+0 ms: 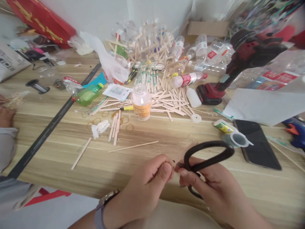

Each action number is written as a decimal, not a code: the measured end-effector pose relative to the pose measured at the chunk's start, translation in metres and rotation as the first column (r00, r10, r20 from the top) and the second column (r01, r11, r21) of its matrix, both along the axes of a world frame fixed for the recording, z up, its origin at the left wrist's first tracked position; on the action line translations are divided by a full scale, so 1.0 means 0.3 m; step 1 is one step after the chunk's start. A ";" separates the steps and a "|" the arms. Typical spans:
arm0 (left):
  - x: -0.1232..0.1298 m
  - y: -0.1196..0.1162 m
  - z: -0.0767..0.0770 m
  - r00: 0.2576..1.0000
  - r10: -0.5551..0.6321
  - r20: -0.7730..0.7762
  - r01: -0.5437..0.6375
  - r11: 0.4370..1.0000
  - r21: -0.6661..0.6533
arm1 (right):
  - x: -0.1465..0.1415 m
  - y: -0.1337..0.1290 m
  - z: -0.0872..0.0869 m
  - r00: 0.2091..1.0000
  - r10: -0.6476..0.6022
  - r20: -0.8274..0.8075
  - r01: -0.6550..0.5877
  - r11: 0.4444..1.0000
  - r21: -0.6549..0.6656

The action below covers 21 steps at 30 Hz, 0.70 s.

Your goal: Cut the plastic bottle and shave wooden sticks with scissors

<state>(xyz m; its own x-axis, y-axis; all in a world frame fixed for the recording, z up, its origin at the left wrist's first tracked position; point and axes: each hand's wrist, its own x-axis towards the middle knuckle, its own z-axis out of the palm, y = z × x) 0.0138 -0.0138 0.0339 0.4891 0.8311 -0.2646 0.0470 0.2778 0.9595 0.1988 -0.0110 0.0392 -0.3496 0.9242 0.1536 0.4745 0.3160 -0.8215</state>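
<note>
My right hand (214,183) is closed around a pair of black-handled scissors (211,161), gripping them low near the blades. One handle loop stands up above my fingers. My left hand (151,179), wearing a watch, is pinched shut just beside the scissors' tip. A tiny pale bit with a dark spot shows at its fingertips; what it is I cannot make out. Beyond my hands a thin wooden skewer (133,146) lies on the table. Several flat wooden sticks (116,127) and a crumpled white tissue (100,128) lie farther left.
A clear jar (141,106) stands mid-table before a heap of sticks and plastic bottles. At right are a cordless drill (240,60), a phone (258,144) and a tape roll (238,140). A green bottle (88,95) lies left. Another person's hand (6,113) is at the left edge.
</note>
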 end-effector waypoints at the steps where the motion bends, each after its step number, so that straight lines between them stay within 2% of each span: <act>1: -0.002 0.003 0.005 0.999 -0.006 -0.036 0.008 0.999 0.052 | -0.001 -0.003 0.003 0.999 0.013 -0.041 -0.016 0.997 -0.077; 3: 0.000 0.008 0.010 0.999 -0.021 -0.033 0.023 0.997 0.080 | 0.005 -0.008 0.003 0.998 0.028 -0.061 -0.035 0.994 -0.108; 4: 0.004 0.009 0.009 0.999 -0.036 0.009 0.035 0.999 0.037 | 0.010 -0.010 -0.001 0.999 0.033 -0.028 -0.035 0.998 -0.051; 6: 0.017 0.006 0.004 0.990 -0.035 0.136 0.054 0.989 -0.138 | 0.023 -0.011 -0.014 0.994 0.024 0.110 -0.045 0.980 0.193; 8: 0.033 -0.001 -0.003 0.970 0.047 0.238 0.036 0.941 -0.337 | 0.035 -0.007 -0.028 0.957 -0.037 0.287 -0.103 0.884 0.455; 10: 0.045 -0.009 -0.009 0.957 0.154 0.248 -0.036 0.906 -0.421 | 0.043 0.002 -0.037 0.910 -0.098 0.403 -0.174 0.791 0.586; 11: 0.048 -0.012 -0.011 0.957 0.184 0.226 -0.078 0.909 -0.410 | 0.045 0.006 -0.040 0.896 -0.119 0.428 -0.190 0.769 0.611; 14: 0.048 -0.009 -0.011 0.962 0.199 0.187 -0.130 0.935 -0.330 | 0.046 0.011 -0.047 0.898 -0.116 0.425 -0.191 0.767 0.613; 19: 0.032 0.019 -0.001 0.871 0.354 0.340 -0.229 0.906 -0.357 | 0.066 -0.009 -0.067 0.918 -0.158 0.364 -0.129 0.749 0.650; 21: 0.028 0.025 0.004 0.919 0.302 0.255 -0.233 0.934 -0.270 | 0.080 -0.019 -0.073 0.919 -0.205 0.338 -0.058 0.774 0.630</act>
<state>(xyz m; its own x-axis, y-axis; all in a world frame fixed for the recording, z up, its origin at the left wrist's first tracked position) 0.0223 -0.0064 0.0350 0.3405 0.8744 -0.3457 -0.3280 0.4550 0.8279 0.2226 -0.0168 0.0174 -0.4351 0.6955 0.5718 0.7385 0.6390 -0.2152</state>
